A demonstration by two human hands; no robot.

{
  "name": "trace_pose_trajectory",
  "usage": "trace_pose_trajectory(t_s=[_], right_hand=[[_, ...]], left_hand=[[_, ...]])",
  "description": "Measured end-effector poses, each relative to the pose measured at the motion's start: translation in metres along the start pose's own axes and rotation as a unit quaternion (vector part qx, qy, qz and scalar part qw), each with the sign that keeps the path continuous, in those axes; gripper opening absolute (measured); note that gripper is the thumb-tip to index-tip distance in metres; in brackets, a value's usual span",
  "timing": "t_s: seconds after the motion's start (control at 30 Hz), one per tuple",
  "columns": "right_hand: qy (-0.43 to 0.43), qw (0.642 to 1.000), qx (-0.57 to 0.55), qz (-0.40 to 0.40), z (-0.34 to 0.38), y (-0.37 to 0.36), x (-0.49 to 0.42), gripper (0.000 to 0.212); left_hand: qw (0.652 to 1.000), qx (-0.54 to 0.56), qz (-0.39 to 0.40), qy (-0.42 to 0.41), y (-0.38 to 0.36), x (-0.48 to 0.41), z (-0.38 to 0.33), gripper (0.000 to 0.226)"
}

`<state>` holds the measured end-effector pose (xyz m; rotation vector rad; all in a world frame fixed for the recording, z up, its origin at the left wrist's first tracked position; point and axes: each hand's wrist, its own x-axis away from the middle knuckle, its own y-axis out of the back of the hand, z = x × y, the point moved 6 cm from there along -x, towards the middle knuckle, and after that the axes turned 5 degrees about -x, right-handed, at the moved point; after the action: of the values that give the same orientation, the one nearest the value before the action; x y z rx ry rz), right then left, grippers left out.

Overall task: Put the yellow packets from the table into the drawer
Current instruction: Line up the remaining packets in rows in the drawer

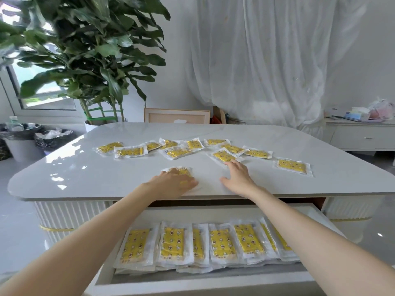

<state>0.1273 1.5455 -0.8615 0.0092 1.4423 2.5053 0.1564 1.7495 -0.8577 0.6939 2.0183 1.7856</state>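
Gathering is the step in hand: the left hand [175,182] lies flat, fingers spread, on a yellow packet [180,170] near the table's [85,178] front edge, the right hand [237,175] reaches open-fingered toward another packet [222,155], and next each must be pinched up and lowered into the open drawer [213,280] below.

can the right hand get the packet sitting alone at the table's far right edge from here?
Probably yes. The right hand lies flat and empty on the table, and bare tabletop separates it from that packet. Nothing lies between; it would need a reach rightward.
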Motion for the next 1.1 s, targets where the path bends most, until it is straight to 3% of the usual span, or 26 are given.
trace_pose_trajectory(t_s=[0.27,0.4,0.5,0.67,0.9,1.1], right_hand=[[-0.052,0.997,0.050,-0.006,-0.016,-0.015,-0.067,0.059],[-0.041,0.993,0.099,-0.054,-0.012,-0.009,-0.079,0.046],[-0.002,0.991,0.089,-0.096,0.003,0.004,-0.083,0.035],[-0.012,0.975,0.010,-0.223,-0.002,0.027,-0.094,0.019],[-0.087,0.994,0.051,-0.050,-0.044,0.006,-0.127,0.083],[-0.112,0.989,0.089,0.030,-0.029,-0.014,-0.118,0.095]], left_hand=[[0.999,0.044,-0.020,-0.003,0.010,-0.041,0.020,0.023],[0.995,0.099,-0.014,0.007,0.006,-0.059,0.022,0.010],[0.992,0.125,-0.024,0.019,0.010,-0.069,0.027,0.016],[0.987,0.158,0.006,-0.016,0.021,-0.079,0.038,0.051],[0.972,0.229,0.014,-0.043,0.020,-0.084,0.039,0.055],[0.974,0.225,0.011,-0.032,0.018,-0.085,0.040,0.052]])
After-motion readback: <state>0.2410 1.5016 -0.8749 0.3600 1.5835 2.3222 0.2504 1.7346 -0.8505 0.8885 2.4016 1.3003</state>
